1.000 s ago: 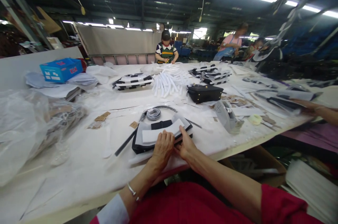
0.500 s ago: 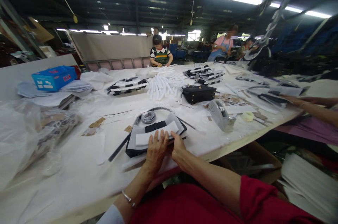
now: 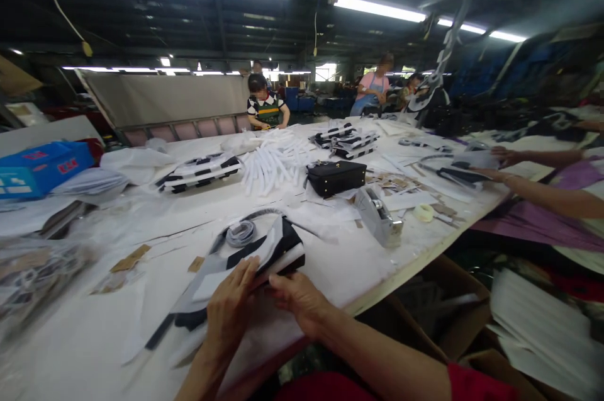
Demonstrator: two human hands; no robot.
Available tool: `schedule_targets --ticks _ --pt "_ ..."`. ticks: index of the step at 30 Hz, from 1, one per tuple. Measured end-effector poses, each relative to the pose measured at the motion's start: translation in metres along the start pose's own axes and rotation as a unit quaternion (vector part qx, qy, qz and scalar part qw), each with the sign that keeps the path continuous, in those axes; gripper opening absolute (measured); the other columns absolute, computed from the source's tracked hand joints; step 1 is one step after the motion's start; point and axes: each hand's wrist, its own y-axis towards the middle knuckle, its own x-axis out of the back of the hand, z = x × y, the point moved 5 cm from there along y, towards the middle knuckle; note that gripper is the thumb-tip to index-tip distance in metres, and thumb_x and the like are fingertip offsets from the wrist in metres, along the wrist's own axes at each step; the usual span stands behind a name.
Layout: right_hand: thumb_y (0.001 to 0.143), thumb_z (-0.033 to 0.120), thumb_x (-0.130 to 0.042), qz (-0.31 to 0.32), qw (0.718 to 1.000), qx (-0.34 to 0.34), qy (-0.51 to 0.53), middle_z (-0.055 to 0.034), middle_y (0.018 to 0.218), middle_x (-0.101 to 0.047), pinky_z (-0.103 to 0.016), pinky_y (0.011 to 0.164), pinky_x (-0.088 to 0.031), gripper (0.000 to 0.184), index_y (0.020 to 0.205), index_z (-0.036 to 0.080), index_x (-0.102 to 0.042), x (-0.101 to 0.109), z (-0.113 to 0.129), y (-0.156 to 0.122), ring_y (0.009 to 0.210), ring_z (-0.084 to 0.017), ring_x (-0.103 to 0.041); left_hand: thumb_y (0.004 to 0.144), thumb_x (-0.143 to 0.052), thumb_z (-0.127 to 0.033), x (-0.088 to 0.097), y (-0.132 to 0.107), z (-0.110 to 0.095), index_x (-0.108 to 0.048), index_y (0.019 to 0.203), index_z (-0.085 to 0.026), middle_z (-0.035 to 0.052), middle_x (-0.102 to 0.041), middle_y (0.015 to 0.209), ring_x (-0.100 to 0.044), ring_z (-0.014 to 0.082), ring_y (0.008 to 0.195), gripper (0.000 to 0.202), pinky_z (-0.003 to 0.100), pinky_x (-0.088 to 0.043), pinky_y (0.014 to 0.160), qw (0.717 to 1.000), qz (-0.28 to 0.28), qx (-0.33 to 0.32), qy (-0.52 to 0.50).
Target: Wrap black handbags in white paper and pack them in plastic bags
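Rests left hand flat, with fingers together, on white sheet already covering black handbag; brings right hand to bag's edge, unclear whether pinching; leaves strap loose.

The black bag now tilts, its end beyond my left hand raised; my right hand, previously at the white strip, now sits by the bag's near edge.

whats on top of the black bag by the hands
A white strip and a grey sheet lie on the black bag, with the left hand over part of the strip. Whatever is directly beneath that hand is covered and can't be seen.
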Motion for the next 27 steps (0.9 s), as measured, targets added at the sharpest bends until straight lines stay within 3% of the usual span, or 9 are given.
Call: schedule_targets --ticks 2,4,8,12,16,19,21,24,27 --pt "0.064 0.041 -0.081 0.013 0.996 0.041 -0.081 -0.0056 0.101 -0.072 -0.028 0.074 -0.045 0.044 0.100 0.018 -0.071 0.021 0.024 -0.009 0.085 -0.019 -0.068 0.083 -0.048 -0.006 0.008 0.003 0.013 -0.053 0.134 -0.024 0.0070 -0.064 0.129 -0.068 0.0227 0.105 0.055 0.029 -0.058 0.076 0.999 -0.001 0.043 -0.001" --pt "0.071 0.041 -0.074 -0.020 0.975 0.112 -0.193 -0.0045 0.089 -0.073 -0.029 0.075 -0.046 0.029 0.088 0.018 -0.075 0.053 0.054 -0.009 0.082 -0.020 -0.066 0.085 -0.050 -0.012 0.015 0.004 0.023 -0.052 0.135 -0.025 0.0068 -0.065 0.128 -0.069 0.0233 0.100 0.052 0.028 -0.057 0.067 0.997 0.001 0.076 0.004" --pt "0.078 0.034 -0.066 -0.157 0.879 0.233 -0.386 -0.0014 0.072 -0.071 -0.029 0.075 -0.045 0.017 0.069 0.021 -0.074 0.123 0.108 0.012 0.075 -0.019 -0.062 0.090 -0.053 -0.024 0.023 0.003 0.041 -0.053 0.133 -0.026 0.0046 -0.068 0.120 -0.071 0.0234 0.093 0.044 0.027 -0.055 0.062 0.991 -0.019 0.132 0.000" --pt "0.074 0.027 -0.071 -0.239 0.803 0.245 -0.488 -0.0007 0.078 -0.069 -0.029 0.082 -0.041 0.007 0.067 0.024 -0.072 0.166 0.134 0.045 0.080 -0.019 -0.059 0.090 -0.053 -0.033 0.023 0.000 0.058 -0.051 0.134 -0.029 0.0029 -0.071 0.113 -0.071 0.0251 0.090 0.045 0.030 -0.055 0.066 0.975 -0.012 0.220 -0.029" --pt "0.061 0.017 -0.079 -0.278 0.774 0.241 -0.515 -0.0027 0.086 -0.067 -0.032 0.093 -0.036 0.014 0.071 0.023 -0.072 0.182 0.139 0.072 0.094 -0.022 -0.055 0.088 -0.054 -0.040 0.025 -0.001 0.068 -0.053 0.132 -0.029 0.0021 -0.072 0.097 -0.070 0.0271 0.088 0.045 0.034 -0.056 0.072 0.961 0.005 0.274 -0.043" --pt "0.069 0.021 -0.073 -0.282 0.768 0.233 -0.526 -0.0036 0.085 -0.066 -0.032 0.090 -0.037 0.003 0.067 0.022 -0.070 0.187 0.139 0.082 0.092 -0.022 -0.056 0.088 -0.054 -0.042 0.028 0.001 0.072 -0.052 0.134 -0.030 0.0008 -0.072 0.090 -0.070 0.0265 0.086 0.048 0.034 -0.055 0.075 0.952 0.010 0.301 -0.062" --pt "0.071 0.025 -0.070 -0.280 0.770 0.223 -0.528 -0.0030 0.079 -0.066 -0.031 0.084 -0.039 0.009 0.063 0.021 -0.069 0.189 0.143 0.084 0.085 -0.021 -0.058 0.087 -0.054 -0.044 0.030 0.002 0.075 -0.051 0.135 -0.030 0.0011 -0.072 0.094 -0.070 0.0259 0.086 0.050 0.032 -0.054 0.076 0.943 0.009 0.324 -0.075" --pt "0.074 0.034 -0.064 -0.273 0.780 0.217 -0.520 -0.0025 0.073 -0.068 -0.030 0.073 -0.042 0.018 0.064 0.021 -0.070 0.189 0.164 0.082 0.075 -0.021 -0.060 0.083 -0.058 -0.050 0.033 0.003 0.080 -0.054 0.130 -0.029 0.0010 -0.073 0.094 -0.070 0.0247 0.085 0.052 0.028 -0.052 0.073 0.934 0.023 0.345 -0.094" --pt "0.078 0.045 -0.058 -0.259 0.793 0.226 -0.503 -0.0027 0.074 -0.070 -0.030 0.068 -0.043 0.030 0.075 0.019 -0.074 0.184 0.203 0.076 0.072 -0.020 -0.061 0.079 -0.060 -0.054 0.035 0.005 0.083 -0.058 0.124 -0.030 -0.0004 -0.072 0.089 -0.070 0.0238 0.082 0.051 0.025 -0.051 0.069 0.928 0.034 0.353 -0.112"
